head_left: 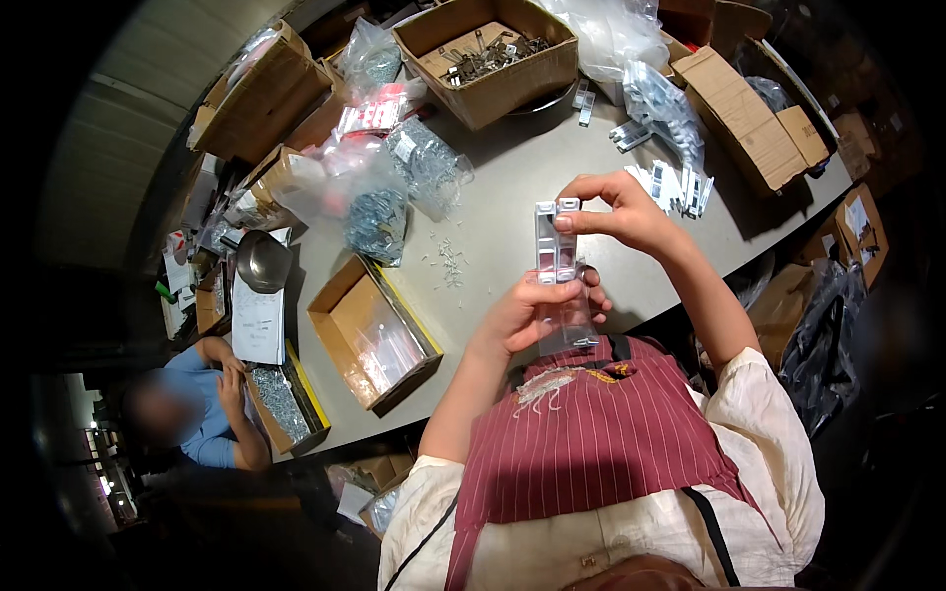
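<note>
Cardboard boxes (374, 330), bagged screws (379, 222) and a metal bowl (262, 261) crowd the table (512, 187).

Showing white and translucent in the plastic part (555, 241); wearing maroon with thin white stripes on the apron (591, 443); lying pale grey across the table (522, 187); sitting brown as cardboard boxes (490, 54); glinting silver in bagged screws (379, 222).

Head-worn fisheye view, looking steeply down from above onto the bench (512, 212), close over chest and raised forearms; edges curved and dark toward the rim; only one view
</note>
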The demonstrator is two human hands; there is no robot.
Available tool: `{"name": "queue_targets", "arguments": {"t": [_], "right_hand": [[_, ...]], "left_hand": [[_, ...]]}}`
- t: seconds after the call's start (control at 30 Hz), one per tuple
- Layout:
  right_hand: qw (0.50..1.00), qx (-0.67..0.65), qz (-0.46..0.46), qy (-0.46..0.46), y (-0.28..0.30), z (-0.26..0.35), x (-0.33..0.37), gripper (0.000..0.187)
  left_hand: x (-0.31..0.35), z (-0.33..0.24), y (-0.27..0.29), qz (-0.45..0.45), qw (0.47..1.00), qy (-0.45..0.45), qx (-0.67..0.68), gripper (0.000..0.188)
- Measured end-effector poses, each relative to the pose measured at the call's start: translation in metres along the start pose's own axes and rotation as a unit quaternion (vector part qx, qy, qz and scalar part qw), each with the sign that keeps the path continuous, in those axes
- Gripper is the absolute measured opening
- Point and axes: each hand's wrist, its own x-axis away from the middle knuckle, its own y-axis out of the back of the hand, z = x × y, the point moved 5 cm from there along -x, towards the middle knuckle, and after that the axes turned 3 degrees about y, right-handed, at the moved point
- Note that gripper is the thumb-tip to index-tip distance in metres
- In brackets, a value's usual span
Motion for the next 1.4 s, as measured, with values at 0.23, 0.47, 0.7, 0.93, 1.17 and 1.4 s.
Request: {"name": "queue_targets", "arguments": {"t": [0.23,0.47,0.7,0.93,1.17,1.4], "right_hand": [[0.994,-0.067,0.072,-0.052,0.007,-0.027,-0.019,0.027],[0.99,-0.125,0.059,-0.035,0.005,-0.03,-0.02,0.025],[0.993,-0.119,0.013,-0.016,0.013,-0.029,-0.013,0.024],[0.996,-0.081,-0.031,0.03,0.008,-0.015,0.006,0.026],[0.986,0.129,-0.003,0.105,0.003,-0.013,0.009,0.026],[0.991,0.101,0.073,0.038,-0.017,-0.024,0.008,0.029]], "left_hand": [[-0.008,0.006,0.006,0.015,0.996,-0.007,0.085,0.028],[-0.009,0.008,0.008,-0.002,0.999,-0.002,0.039,0.034],[-0.013,0.015,0.023,-0.113,0.973,-0.025,-0.2,0.036],[-0.011,0.002,0.027,-0.147,0.954,-0.1,-0.241,0.03],[-0.009,0.002,0.025,-0.118,0.973,-0.089,-0.175,0.027],[-0.007,0.003,0.02,-0.101,0.983,-0.07,-0.135,0.032]]}}
